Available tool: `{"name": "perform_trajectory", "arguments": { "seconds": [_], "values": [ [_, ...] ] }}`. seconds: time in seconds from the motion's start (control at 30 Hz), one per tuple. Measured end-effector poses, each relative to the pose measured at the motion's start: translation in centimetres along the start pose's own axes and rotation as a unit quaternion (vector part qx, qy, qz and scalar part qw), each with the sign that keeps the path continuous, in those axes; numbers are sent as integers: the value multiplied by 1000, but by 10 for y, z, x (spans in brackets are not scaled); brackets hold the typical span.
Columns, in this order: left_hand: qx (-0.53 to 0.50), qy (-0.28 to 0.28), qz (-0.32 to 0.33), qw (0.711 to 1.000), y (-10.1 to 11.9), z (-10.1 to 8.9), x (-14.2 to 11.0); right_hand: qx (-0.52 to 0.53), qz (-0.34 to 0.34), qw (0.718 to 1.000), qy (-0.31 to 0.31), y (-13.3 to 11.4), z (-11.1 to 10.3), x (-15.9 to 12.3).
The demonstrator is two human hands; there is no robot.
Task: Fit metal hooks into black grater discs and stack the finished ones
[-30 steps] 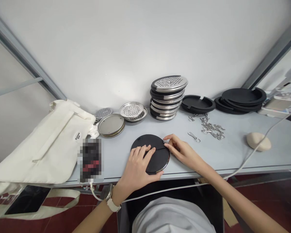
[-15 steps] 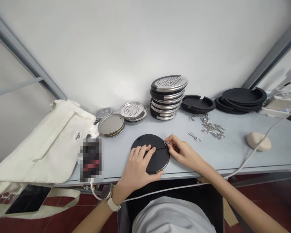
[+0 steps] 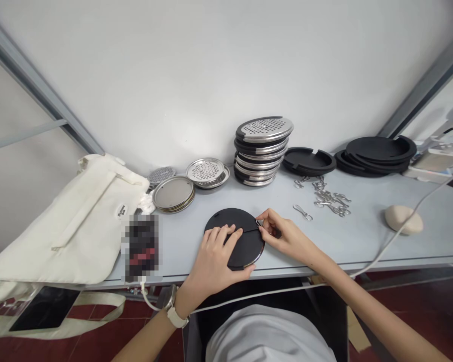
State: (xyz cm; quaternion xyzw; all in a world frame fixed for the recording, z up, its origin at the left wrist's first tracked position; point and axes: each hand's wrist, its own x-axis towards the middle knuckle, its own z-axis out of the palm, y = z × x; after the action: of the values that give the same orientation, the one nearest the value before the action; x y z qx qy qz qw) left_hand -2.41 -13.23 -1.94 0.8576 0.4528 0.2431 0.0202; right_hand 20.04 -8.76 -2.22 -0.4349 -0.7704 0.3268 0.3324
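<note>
A round black disc (image 3: 245, 241) with a slit across it lies flat near the front edge of the grey table (image 3: 362, 236). My left hand (image 3: 213, 259) rests flat on the disc's left half, fingers spread and pressing down. My right hand (image 3: 283, 236) is at the disc's right edge, thumb and forefinger pinched on a small metal clip (image 3: 258, 222) where the slit meets the rim.
Behind stand a stack of perforated metal lids with black rims (image 3: 262, 151), flat metal discs (image 3: 173, 193), black rubber rings (image 3: 309, 161) (image 3: 377, 153) and several loose metal clips (image 3: 326, 198). A white tote bag (image 3: 71, 221) lies left; a beige lump (image 3: 403, 219) and a cable (image 3: 400, 231) lie right.
My right fingers have closed in slightly on the clip at the disc's rim. The left hand and disc have stayed put.
</note>
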Motion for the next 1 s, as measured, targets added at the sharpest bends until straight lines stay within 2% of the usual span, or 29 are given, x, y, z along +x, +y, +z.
{"name": "perform_trajectory", "arguments": {
  "seconds": [0.4, 1.0],
  "values": [
    [-5, -7, -2, 1000, 0, -1, 0, 49, 13, 999, 10, 1, -3, 0],
    [0, -9, -3, 1000, -1, 0, -1, 108, 33, 993, -21, 2, -3, 0]
  ]
}}
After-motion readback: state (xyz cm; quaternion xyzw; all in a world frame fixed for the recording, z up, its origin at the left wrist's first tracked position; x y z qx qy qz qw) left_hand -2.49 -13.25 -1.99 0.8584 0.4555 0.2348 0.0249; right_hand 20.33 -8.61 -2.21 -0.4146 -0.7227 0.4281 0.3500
